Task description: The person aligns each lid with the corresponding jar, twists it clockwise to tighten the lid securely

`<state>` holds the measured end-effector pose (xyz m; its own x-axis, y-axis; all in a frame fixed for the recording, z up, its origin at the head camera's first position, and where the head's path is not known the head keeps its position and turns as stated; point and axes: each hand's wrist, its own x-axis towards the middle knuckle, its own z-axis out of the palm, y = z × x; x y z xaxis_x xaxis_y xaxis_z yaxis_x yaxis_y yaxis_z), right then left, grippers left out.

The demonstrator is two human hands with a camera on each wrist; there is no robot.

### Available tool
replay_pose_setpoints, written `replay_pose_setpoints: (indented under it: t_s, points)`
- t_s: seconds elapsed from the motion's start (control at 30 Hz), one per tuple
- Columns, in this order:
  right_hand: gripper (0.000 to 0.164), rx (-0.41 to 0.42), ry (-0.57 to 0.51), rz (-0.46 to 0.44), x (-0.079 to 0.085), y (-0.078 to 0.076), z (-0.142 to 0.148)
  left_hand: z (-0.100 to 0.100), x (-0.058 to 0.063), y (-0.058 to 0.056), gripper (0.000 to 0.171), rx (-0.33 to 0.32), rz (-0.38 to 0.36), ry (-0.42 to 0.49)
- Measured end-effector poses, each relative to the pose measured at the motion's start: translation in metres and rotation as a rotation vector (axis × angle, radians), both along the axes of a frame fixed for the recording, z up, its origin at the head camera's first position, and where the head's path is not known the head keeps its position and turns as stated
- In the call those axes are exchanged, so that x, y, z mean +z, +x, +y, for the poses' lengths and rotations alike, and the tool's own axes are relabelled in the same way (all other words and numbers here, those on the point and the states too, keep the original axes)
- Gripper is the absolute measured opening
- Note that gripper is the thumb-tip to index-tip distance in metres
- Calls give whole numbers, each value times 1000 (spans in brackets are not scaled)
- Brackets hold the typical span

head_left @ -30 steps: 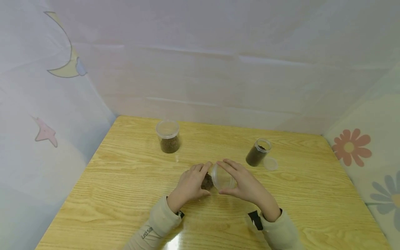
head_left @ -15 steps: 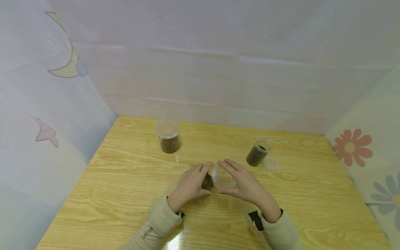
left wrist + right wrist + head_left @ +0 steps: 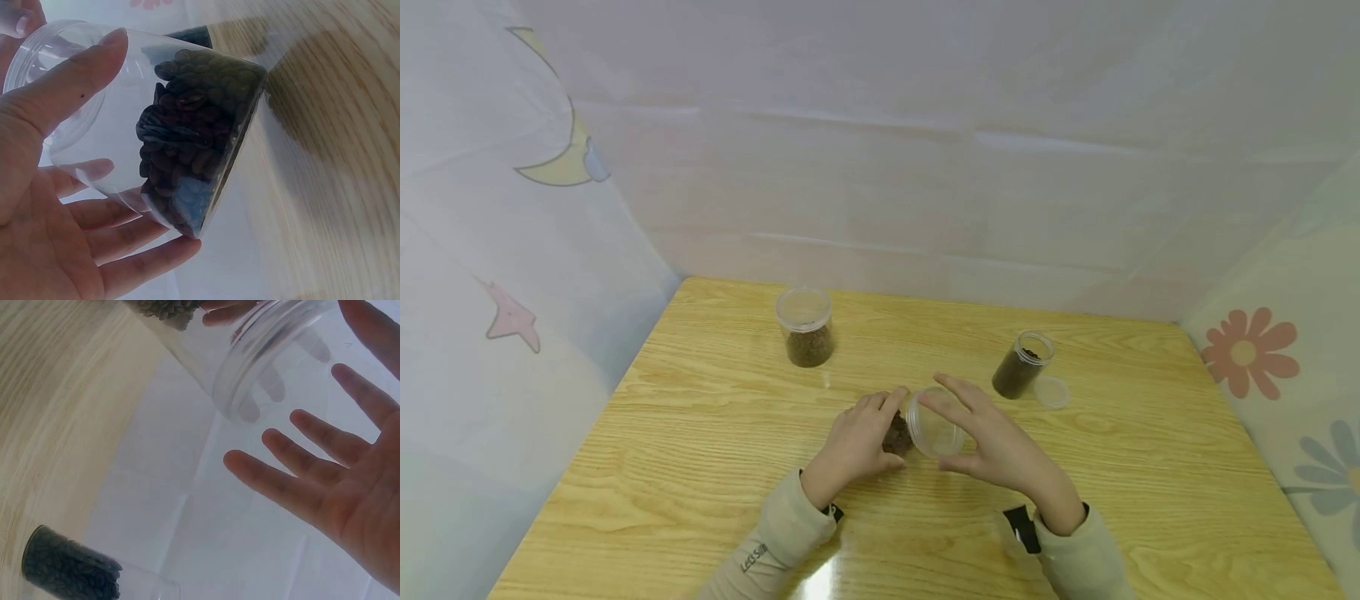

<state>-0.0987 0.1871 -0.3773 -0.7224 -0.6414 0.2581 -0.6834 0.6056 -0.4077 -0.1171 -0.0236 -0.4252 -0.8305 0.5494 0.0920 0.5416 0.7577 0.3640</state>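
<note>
My left hand (image 3: 857, 437) holds a clear plastic jar (image 3: 125, 137), its thumb on one side and its fingers round the other. Dark brown beans (image 3: 187, 119) fill the lower part of this jar. The ribbed round top (image 3: 936, 425) faces toward my right hand (image 3: 1000, 437). Around that top my right hand is spread, with its fingers straight. In the right wrist view the fingertips (image 3: 234, 459) stand near the rim, and no finger curls round it.
A wider jar (image 3: 805, 329) of brown grains stands at the back left. An uncapped, narrower jar (image 3: 1018, 367) of dark beans stands at the right, with a clear lid (image 3: 1052, 392) beside it. Printed cloth (image 3: 887, 183) hangs behind the wooden table (image 3: 700, 467).
My right hand has loosened from the jar's top: its fingers have spread and moved slightly up and to the right. The left hand keeps holding the jar in the same place.
</note>
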Motion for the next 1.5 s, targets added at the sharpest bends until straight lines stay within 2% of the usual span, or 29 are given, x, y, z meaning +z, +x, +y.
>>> replay_pose_setpoints:
  t_s: [0.43,1.17,1.5]
  points:
    - [79,-7,4,-3,-1,-2,0,-1,-1,-1,96,5,-16,7]
    - [73,-174,65,-63,1,3,-8,0,1,1,96,5,17,-15]
    - [74,-194,50,-52,-2,4,-10,1,0,1,95,2,12,-7]
